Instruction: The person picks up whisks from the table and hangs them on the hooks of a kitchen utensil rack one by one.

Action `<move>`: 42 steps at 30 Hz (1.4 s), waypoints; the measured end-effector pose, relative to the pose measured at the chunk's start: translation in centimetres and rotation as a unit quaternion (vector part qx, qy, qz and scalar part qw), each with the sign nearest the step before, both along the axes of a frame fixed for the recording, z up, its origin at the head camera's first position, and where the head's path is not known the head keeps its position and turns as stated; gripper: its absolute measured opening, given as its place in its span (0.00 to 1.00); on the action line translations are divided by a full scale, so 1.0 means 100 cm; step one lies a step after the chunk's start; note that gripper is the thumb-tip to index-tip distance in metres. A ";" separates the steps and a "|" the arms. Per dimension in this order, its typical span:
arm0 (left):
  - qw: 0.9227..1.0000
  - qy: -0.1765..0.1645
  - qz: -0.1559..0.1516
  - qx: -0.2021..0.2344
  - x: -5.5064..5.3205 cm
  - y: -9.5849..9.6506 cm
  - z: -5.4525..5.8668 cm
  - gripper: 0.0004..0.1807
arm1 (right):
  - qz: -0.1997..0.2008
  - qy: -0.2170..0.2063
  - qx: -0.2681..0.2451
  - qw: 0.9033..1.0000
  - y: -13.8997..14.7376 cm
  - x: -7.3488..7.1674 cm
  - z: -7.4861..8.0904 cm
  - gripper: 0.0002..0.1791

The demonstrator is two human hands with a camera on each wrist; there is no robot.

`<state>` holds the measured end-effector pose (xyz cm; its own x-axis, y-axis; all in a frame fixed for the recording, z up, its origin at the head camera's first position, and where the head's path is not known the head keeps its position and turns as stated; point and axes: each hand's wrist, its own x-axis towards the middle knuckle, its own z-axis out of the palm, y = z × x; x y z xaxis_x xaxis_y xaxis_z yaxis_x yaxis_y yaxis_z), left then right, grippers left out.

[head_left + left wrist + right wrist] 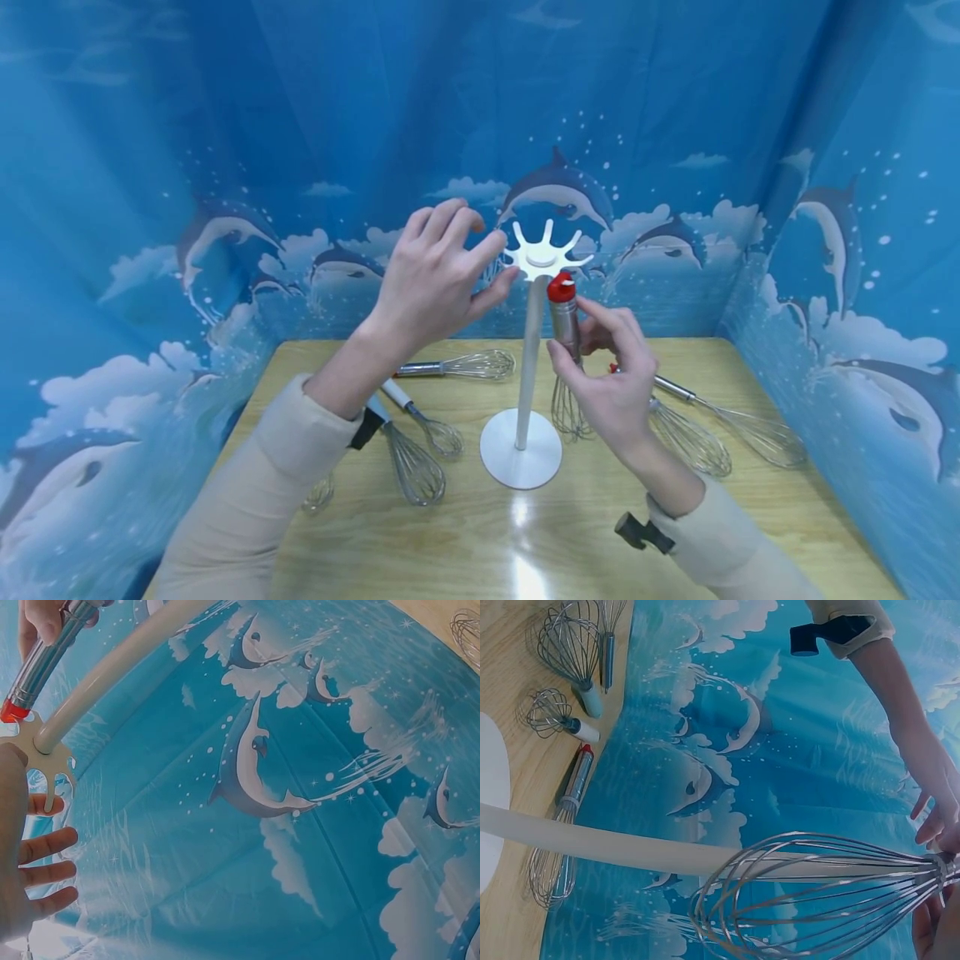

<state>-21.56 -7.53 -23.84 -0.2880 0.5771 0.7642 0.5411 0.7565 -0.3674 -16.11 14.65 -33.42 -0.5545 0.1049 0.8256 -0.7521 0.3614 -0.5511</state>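
Up in R hand (613, 358): gripped whisk (565, 323), red end just by top of stand (529, 358), prob. unhung.
Left of it, L hand (441, 279), loosely spread, contact w/ stand unclear; below both, other whisks (411, 462) on tbl (420, 550); none seen hung, prob. most left.

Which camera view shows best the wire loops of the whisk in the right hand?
The right wrist view: the wire loops appear large and close. The head view shows them smaller, partly behind the right hand; the left wrist view shows only the handle and red end, no loops.
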 end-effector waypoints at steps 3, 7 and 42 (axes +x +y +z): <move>1.000 0.004 0.002 0.000 0.000 0.000 0.001 0.20 | 0.006 -0.002 -0.002 1.000 -0.001 -0.002 0.000 0.30; 1.000 0.009 0.004 0.000 0.001 -0.002 0.002 0.20 | 0.004 0.001 0.003 1.000 -0.003 -0.004 -0.001 0.30; 0.998 0.044 -0.033 -0.007 0.017 0.009 0.005 0.25 | -0.015 0.017 0.005 1.000 -0.011 -0.013 -0.005 0.29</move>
<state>-19.82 -6.60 -23.38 -0.1799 0.6043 0.7762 0.5550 0.7138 -0.4271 -17.43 13.59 -33.89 -0.5233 0.1119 0.8448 -0.7592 0.3890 -0.5218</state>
